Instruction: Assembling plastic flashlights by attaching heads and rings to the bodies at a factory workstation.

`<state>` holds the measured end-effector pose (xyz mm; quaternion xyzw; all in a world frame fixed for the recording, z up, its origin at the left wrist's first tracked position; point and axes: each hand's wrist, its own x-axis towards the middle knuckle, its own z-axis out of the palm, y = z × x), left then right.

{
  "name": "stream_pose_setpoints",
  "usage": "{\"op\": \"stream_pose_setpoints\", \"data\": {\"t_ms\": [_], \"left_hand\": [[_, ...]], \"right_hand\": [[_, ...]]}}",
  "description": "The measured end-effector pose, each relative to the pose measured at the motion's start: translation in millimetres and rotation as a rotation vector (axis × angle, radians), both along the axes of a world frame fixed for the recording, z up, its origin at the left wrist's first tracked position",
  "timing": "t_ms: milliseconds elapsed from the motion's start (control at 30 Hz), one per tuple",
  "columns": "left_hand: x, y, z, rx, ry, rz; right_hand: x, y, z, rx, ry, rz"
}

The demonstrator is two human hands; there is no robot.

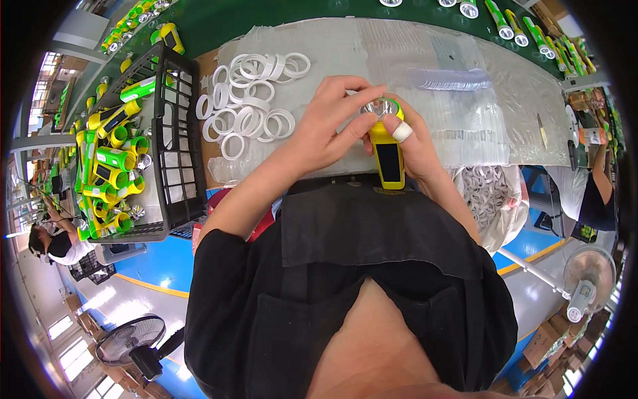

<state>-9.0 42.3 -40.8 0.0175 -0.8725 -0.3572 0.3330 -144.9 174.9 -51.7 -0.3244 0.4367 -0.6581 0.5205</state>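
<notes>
A yellow flashlight with a black panel and a green rim at its head stands between my hands, its head tipped away from me. My right hand is closed round its upper part, and the thumb wears a white wrap. At the same head my left hand is closed too, its thumb and fingers pressing on the silver reflector. Left of my left hand, many loose white plastic rings lie in a heap on the table. Beyond my right hand lies a row of stacked clear discs.
A black crate full of yellow and green flashlight bodies stands at the left. By my right forearm hangs a bag of white rings. More flashlights lie along the green far surface. Fans stand behind on both sides.
</notes>
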Motion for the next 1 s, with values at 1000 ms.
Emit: {"op": "stream_pose_setpoints", "data": {"t_ms": [1000], "left_hand": [[-0.1,-20.6,-0.5,0.075,0.143,0.135]], "right_hand": [[-2.2,-45.4,8.0,-0.163,0.04,0.139]]}}
